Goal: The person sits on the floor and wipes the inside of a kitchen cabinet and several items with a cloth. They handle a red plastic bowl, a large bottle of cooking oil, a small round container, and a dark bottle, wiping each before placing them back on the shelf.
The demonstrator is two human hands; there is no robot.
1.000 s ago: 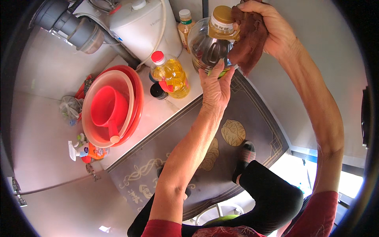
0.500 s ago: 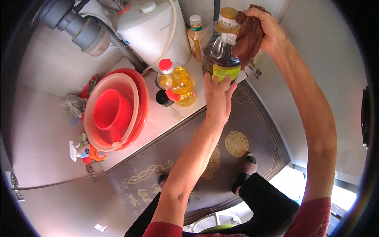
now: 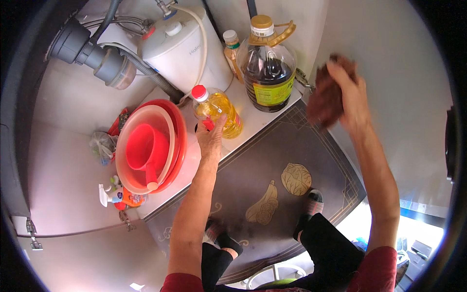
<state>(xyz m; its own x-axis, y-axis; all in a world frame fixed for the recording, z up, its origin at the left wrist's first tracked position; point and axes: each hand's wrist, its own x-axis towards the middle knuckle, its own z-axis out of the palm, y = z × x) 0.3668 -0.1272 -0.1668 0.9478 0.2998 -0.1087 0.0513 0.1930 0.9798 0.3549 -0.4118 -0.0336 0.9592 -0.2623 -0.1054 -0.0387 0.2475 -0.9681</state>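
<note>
My right hand [image 3: 352, 100] is closed around a crumpled brown cloth [image 3: 327, 97], blurred by motion, in front of the grey panel on the right. My left hand [image 3: 210, 141] is at the smaller bottle of yellow oil [image 3: 224, 109], which has a red cap. Its thumb stands apart from the fingers and overlaps the bottle; whether it touches is unclear. The hand mostly hides a black-lidded jar beside that bottle. Behind and to the right stands a large clear bottle [image 3: 267, 68] of dark liquid, upright, with a gold cap and handle and a yellow-green label.
Nested red and pink basins [image 3: 177, 165] with a red dipper [image 3: 146, 146] lean at the left, near a spray bottle [image 3: 129, 197]. Behind stand a white tank [image 3: 175, 51], a grey drain pipe [image 3: 92, 56] and a slim bottle [image 3: 232, 51]. A dark patterned mat [image 3: 243, 190] covers the floor.
My left hand has left the large bottle and moved left to the yellow oil. My right hand has drawn the brown cloth away from the large bottle, down and right, uncovering its handle.
</note>
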